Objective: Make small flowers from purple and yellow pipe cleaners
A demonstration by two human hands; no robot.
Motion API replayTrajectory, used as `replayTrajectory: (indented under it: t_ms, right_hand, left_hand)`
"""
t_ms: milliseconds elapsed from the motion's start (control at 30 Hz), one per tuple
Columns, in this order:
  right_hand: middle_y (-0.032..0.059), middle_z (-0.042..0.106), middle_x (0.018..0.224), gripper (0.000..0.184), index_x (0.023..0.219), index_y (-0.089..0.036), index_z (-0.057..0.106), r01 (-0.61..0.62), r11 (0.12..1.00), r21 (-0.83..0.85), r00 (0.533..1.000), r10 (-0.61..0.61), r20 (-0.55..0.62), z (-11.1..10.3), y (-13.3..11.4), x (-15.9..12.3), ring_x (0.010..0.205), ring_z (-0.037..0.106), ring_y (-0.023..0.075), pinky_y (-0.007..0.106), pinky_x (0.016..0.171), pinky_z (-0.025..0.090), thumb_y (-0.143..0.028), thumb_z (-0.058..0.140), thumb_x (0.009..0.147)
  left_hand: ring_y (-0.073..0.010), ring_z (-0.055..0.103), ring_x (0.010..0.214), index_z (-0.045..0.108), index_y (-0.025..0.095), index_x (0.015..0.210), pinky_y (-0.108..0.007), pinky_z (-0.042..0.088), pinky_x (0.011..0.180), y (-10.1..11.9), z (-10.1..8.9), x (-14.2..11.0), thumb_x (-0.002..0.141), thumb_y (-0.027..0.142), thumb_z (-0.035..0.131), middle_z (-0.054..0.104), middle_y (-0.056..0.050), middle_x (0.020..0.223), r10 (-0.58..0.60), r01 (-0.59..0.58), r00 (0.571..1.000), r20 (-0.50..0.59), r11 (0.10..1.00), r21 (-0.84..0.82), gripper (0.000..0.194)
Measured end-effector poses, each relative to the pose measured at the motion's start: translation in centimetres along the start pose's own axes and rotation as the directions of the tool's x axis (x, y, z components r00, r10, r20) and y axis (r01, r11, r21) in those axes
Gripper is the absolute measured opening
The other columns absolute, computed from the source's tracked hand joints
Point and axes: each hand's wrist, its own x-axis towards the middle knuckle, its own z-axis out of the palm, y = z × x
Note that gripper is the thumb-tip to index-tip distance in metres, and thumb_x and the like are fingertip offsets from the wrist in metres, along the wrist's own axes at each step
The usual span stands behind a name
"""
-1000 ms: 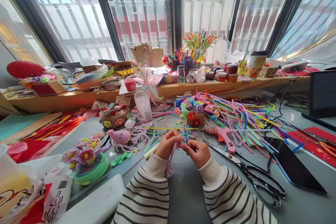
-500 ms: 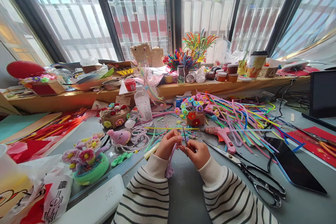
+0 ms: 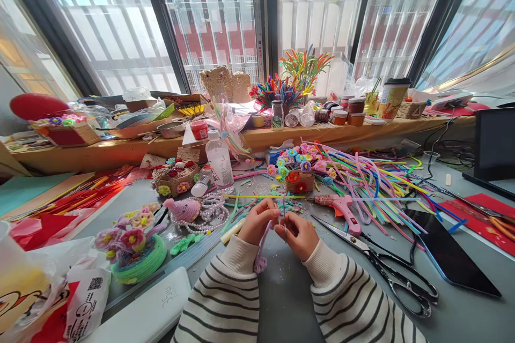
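Over the middle of the table, my left hand [image 3: 258,221] pinches a lilac fuzzy pipe cleaner [image 3: 264,244]. Its fluffy, bunched end [image 3: 260,264] hangs below by the left cuff. Close beside it, my right hand [image 3: 301,233] is closed on small scissors [image 3: 284,205], whose thin blades point up and away; its fingers hide most of the handles. The fingertips of both hands nearly meet, and the pipe cleaner's upper tip is hidden between them. Fine fluff bits lie on the table below.
Right of my hands lie large black-handled scissors [image 3: 386,265], a pink glue gun [image 3: 340,209] and a phone [image 3: 453,254]. Loose pipe cleaners [image 3: 374,187] spread behind. At left are a green flower pot [image 3: 140,260], a white power bank [image 3: 145,308], pearl strings [image 3: 213,211] and a bottle [image 3: 219,161].
The small scissors' blades, apart before, now look like one thin upright line. My right hand has shifted slightly left, closer to my left hand.
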Motion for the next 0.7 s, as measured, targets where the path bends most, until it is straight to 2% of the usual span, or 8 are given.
replayTrajectory:
  t_ms: [300, 700]
  right_hand:
    - [-0.0067, 0.026, 0.041, 0.039, 0.045, -0.018, 0.033, 0.027, 0.999, -0.036, 0.996, -0.03, -0.08, -0.09, 0.13, 0.14, 0.039, 0.026, 0.0057, 0.019, 0.039, 0.021, -0.048, 0.045, 0.066]
    - [-0.0057, 0.03, 0.04, 0.04, 0.041, -0.017, 0.037, 0.061, 0.998, -0.034, 0.989, -0.065, -0.132, -0.11, 0.38, 0.18, 0.04, 0.028, 0.0063, 0.019, 0.041, 0.023, -0.045, 0.043, 0.069]
  left_hand:
    - [-0.0054, 0.035, 0.042, 0.038, 0.015, 0.048, -0.02, 0.024, 0.042, 0.02, 0.04, 0.08, 0.052, 0.018, 0.058, 0.036, 0.006, 0.045, -0.01, 0.011, 1.0, -0.025, 0.999, 0.036, 0.021]
    - [-0.0057, 0.036, 0.041, 0.038, 0.016, 0.048, -0.02, 0.024, 0.041, -0.08, -0.06, 0.11, 0.053, 0.021, 0.058, 0.038, 0.005, 0.043, 0.014, -0.013, 1.0, -0.012, 0.998, 0.055, 0.022]
